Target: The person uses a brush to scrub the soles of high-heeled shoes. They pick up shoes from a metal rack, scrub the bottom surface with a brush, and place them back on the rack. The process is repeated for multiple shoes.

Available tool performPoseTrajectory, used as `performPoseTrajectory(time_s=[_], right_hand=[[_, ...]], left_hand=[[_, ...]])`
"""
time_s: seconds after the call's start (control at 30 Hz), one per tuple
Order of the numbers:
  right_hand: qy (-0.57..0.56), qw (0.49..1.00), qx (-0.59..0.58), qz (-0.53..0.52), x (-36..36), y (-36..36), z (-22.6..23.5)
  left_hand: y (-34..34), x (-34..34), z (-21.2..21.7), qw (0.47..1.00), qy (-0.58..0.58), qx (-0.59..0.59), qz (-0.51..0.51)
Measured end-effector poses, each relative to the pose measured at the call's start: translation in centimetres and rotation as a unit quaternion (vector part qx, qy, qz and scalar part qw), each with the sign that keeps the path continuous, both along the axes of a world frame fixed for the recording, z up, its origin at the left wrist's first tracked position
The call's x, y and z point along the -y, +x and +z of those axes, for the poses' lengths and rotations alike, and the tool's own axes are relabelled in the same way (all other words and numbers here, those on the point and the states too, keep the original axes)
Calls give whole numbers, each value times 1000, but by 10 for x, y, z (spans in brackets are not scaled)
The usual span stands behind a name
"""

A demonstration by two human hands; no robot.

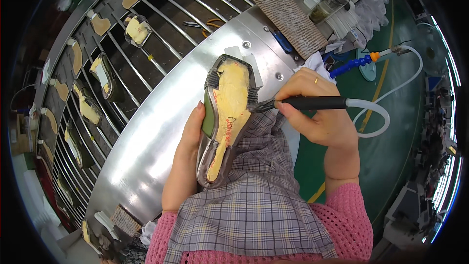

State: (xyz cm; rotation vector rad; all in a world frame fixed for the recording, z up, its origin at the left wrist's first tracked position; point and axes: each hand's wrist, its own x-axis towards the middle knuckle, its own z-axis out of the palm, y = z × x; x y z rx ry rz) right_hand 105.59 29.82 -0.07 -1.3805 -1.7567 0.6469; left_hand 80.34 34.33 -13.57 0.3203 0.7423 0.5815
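Nearest the person, over a grey checked apron (254, 205), the left hand (188, 156) cradles an upturned shoe on its last, yellow insole board up and dark upper folded round its edge (227, 112). Its grip is clenched around the shoe's left side, thumb lying along the green flank, and the shoe is held above the near edge of the curved steel table (161, 117), toe pointing away. The right hand (325, 117) has its grip closed pencil-fashion on a black-handled brush fed by a clear hose (312, 102); the bristles touch the shoe's right edge at the forefoot. This looks like a coating pass along the lasted margin, and the next move would likely call for steady bristle contact while the shoe turns. Beyond the table's far edge, a barred conveyor rack (146, 34) carries more upturned shoes.
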Motion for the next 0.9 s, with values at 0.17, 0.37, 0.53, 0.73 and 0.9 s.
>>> performPoseTrajectory(time_s=[0.17, 0.37, 0.53, 0.73, 0.9], right_hand=[[-91, 994, 6, -60, -4, 25, -11], [-158, 944, -223, -182, -24, 43, -72], [-173, 923, -230, -256, -46, 21, -147], [-222, 922, -161, -273, -53, 14, -150], [-175, 914, -249, -268, -35, 26, -146]], left_hand=[[-5, -7, -1, 999, -21, 20, 38], [2, -16, -1, 990, -47, 78, 109], [5, -25, -5, 983, -91, 35, 153], [6, -27, -10, 982, -86, 47, 162], [11, -25, -3, 983, -82, 51, 154]])
